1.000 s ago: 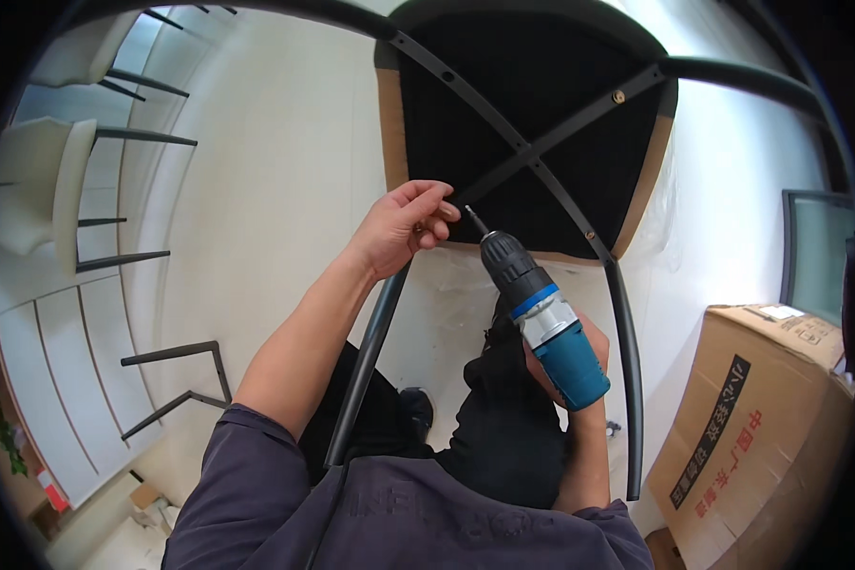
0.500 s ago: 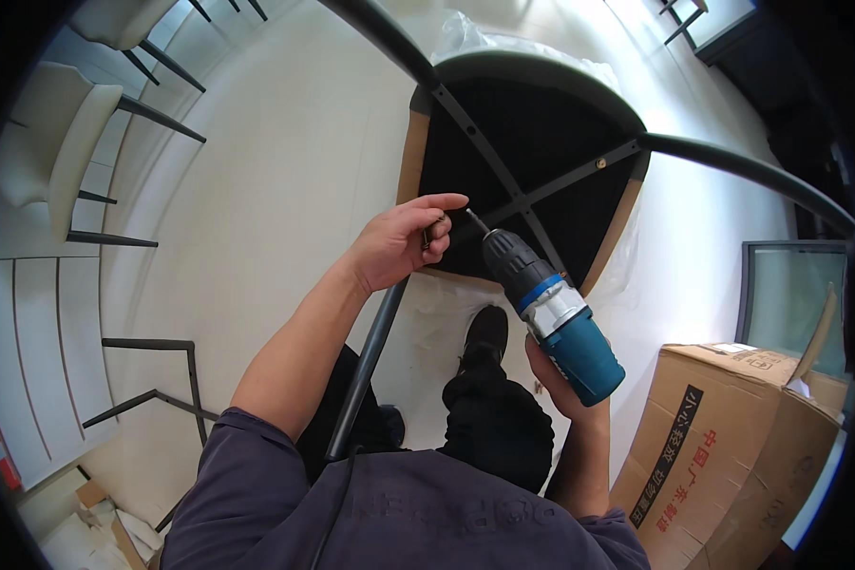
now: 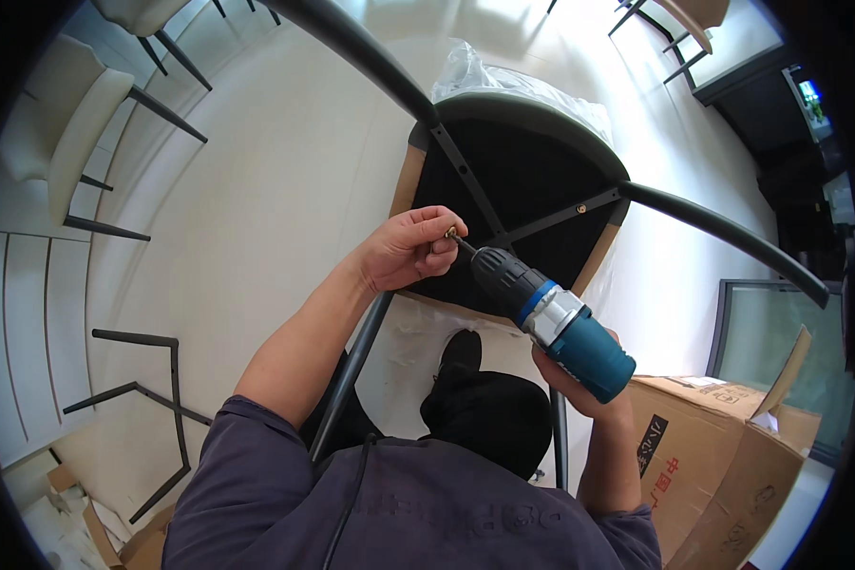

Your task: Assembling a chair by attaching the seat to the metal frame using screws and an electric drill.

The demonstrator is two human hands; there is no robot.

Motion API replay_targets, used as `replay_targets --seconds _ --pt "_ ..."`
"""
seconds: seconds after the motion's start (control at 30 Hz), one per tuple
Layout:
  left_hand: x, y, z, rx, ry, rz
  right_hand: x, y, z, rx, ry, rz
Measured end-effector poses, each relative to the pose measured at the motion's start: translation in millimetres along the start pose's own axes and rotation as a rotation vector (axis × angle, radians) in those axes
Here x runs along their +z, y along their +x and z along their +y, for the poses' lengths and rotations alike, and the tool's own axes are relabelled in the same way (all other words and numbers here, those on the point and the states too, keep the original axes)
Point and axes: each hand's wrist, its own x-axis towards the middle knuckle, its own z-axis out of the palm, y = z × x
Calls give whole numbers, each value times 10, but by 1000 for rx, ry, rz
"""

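Observation:
My right hand (image 3: 570, 385) is wrapped round the grip of a teal and black cordless drill (image 3: 556, 318), its bit pointing up and left. My left hand (image 3: 404, 252) pinches a small brass-coloured screw (image 3: 452, 233) at the tip of the bit. Both hands are over an upturned chair (image 3: 532, 133), whose black underside faces me. Crossed metal bars (image 3: 465, 176) span that underside, and another brass-coloured screw (image 3: 581, 208) sits in the right-hand bar. Dark legs (image 3: 361, 52) spread out from the corners. Part of the left hand's fingers is curled out of sight.
A large cardboard box (image 3: 703, 456) with a raised flap stands at the right, by a glass-fronted panel (image 3: 769, 332). Clear plastic wrap (image 3: 513, 76) lies under the chair. Pale chairs (image 3: 76, 142) are at the upper left. A loose dark metal leg frame (image 3: 176, 399) rests at the left.
The screw in my left fingers has come to the drill bit's tip; before, finger and bit were apart. My index finger has bent into a pinch. The view has shifted slightly.

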Motion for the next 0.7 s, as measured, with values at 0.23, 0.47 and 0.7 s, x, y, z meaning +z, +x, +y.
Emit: replay_targets --seconds 0.23,0.47,0.7 --pt "-12 55 118 -81 2 -85 -292 141 120 186 87 -34" --pt "-25 341 125 -157 125 55 -438 312 93 -143 -505 -63" --pt "-196 720 -36 -168 -243 36 -43 557 -24 -113 -866 0"
